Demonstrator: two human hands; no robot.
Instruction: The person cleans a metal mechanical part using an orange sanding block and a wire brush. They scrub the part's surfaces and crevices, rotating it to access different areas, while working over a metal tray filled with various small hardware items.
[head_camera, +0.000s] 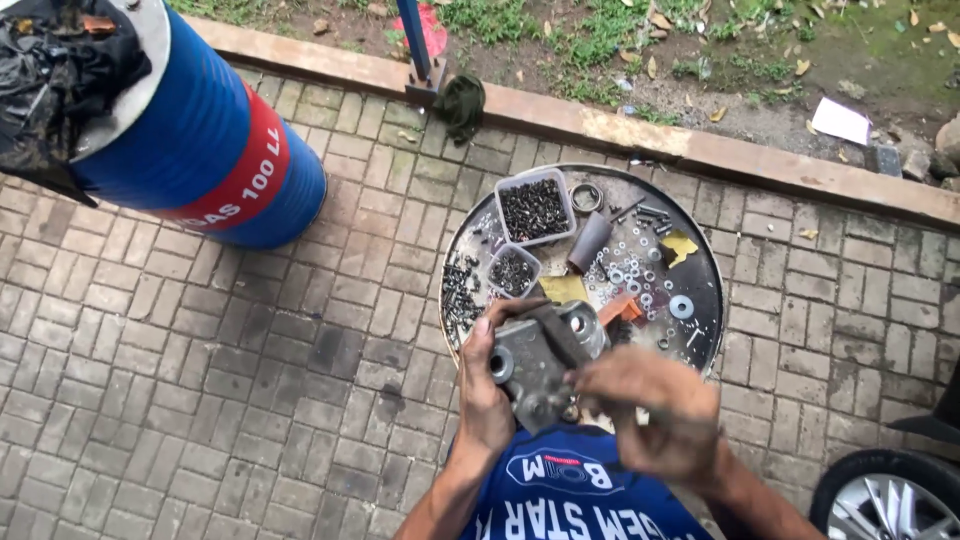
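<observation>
— Left arm?
— Comes up from the bottom edge, bent at the wrist, left hand (483, 395) raised over the blue shirt (575, 490).
— How far open?
— Curled, not flat. Thumb up across the top, fingers wrapped round the left side of a grey metal part (535, 360). Firmly gripped.
— And the part itself?
— Held in the air between both hands, just in front of the round metal tray (700, 260). Blocky, with round holes at the corners and a dark strip across its top.
— Right arm?
— Reaches in from the lower right, forearm angled up and left. Right hand (650, 410) blurred, back of it toward the camera.
— Closed on anything?
— Fingers bent and pointing at the lower right edge of the part, touching or nearly so. Too smeared to tell whether anything is pinched there.
— Around them?
— On the tray: two clear tubs of dark screws (533, 208), loose washers (640, 275), a big washer (681, 307), a grey tube (590, 242). Blue drum (200, 150) lying at upper left on the brick paving (200, 380). Car wheel (885, 500) at lower right.
</observation>
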